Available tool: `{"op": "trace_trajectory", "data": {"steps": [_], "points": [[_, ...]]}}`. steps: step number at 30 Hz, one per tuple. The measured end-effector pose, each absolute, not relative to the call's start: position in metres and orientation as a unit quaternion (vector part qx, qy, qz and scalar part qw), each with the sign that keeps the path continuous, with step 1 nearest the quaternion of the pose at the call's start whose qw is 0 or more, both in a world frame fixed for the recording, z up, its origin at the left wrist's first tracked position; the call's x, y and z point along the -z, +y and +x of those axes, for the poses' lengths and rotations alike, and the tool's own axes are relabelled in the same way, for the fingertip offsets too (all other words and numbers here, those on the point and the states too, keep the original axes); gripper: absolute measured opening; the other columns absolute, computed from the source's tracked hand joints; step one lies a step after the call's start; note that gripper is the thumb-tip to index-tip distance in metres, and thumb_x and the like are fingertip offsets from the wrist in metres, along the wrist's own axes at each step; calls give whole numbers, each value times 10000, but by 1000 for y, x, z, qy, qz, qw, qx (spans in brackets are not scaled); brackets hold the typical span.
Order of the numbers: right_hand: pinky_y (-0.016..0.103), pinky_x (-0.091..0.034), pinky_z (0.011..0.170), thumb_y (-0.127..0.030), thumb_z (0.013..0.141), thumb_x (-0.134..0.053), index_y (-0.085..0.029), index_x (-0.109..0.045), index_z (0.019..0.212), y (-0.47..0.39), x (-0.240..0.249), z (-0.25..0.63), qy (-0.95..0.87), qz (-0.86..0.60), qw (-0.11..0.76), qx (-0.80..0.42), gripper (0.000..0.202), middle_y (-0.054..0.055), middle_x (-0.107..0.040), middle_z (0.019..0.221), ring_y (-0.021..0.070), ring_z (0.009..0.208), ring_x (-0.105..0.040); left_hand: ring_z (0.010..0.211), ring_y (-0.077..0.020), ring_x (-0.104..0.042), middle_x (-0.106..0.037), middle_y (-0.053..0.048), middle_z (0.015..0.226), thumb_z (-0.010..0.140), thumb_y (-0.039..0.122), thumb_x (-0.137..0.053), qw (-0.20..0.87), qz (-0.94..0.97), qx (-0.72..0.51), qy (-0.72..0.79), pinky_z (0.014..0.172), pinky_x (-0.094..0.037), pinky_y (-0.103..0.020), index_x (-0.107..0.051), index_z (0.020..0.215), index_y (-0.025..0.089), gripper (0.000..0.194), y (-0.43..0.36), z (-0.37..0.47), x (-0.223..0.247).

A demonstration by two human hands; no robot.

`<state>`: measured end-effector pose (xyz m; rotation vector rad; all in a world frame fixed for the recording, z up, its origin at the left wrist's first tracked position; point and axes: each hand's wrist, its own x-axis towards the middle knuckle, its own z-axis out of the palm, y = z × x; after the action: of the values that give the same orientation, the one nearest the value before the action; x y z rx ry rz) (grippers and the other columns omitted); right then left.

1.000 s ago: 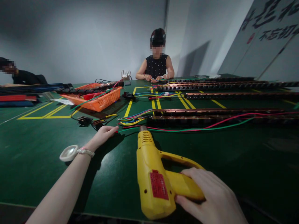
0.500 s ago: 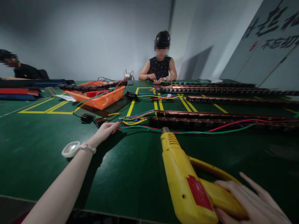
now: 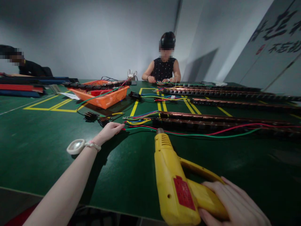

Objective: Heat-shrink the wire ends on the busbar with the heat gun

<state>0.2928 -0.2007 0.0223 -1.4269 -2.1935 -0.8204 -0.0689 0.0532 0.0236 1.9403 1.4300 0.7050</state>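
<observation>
My left hand reaches out over the green table, its fingers pinched on the end of a wire; red shows at the fingertips and a green wire runs off to the right. In my right hand, at the lower right, is the handle of a yellow heat gun with a red label. Its metal nozzle points away from me, just short of the red and green wires. Beyond lie long black strips with copper-coloured rods and a bundle of coloured wires at their left end.
An orange basket with parts stands at the back left, black connectors in front of it. Red and blue bars lie far left. One person sits across the table, another at the far left. More strips stretch rightward.
The heat gun, in my right hand, has moved left, nearer my left hand. My right fingers have closed more around its handle. The view has shifted slightly.
</observation>
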Motion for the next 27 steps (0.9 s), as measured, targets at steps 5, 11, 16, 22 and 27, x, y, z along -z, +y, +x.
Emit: {"op": "trace_trajectory", "data": {"steps": [5,11,16,22,27], "points": [[367,-408,857,-442,840,-466,-182,-556,916,-190,-36,258,-787,-498,240,274,285,25,-673,756,215,748,-639,471,-79,-307,-369,46,465,751,617,-501,339,740,-255,522,497,-241,-240,-480,515,163,512,52,-71,-25],[337,-401,877,-428,818,-504,-188,-589,873,-183,-39,230,-782,-506,300,207,261,-8,-661,737,169,713,-643,471,-77,-300,-358,52,481,780,648,-442,341,749,-248,511,502,-246,-237,-418,528,173,538,51,-71,-24],[351,-421,897,-367,658,-630,-163,-630,908,-181,-36,208,-789,-505,311,159,322,0,-678,798,178,731,-639,479,-102,-376,-432,19,471,793,683,-367,291,744,-236,552,524,-283,-246,-489,514,165,601,50,-66,-24],[398,-454,919,-350,674,-560,-140,-646,907,-177,-26,179,-789,-504,332,117,326,32,-664,784,186,719,-622,534,-114,-396,-466,11,524,820,640,-353,214,781,-211,548,525,-255,-245,-589,592,146,592,49,-63,-22],[406,-457,927,-399,677,-587,-146,-637,912,-177,-21,173,-783,-502,352,105,349,32,-668,800,189,726,-629,528,-96,-327,-389,24,524,818,590,-393,237,795,-209,518,506,-219,-240,-538,561,144,535,54,-69,-21]]}}
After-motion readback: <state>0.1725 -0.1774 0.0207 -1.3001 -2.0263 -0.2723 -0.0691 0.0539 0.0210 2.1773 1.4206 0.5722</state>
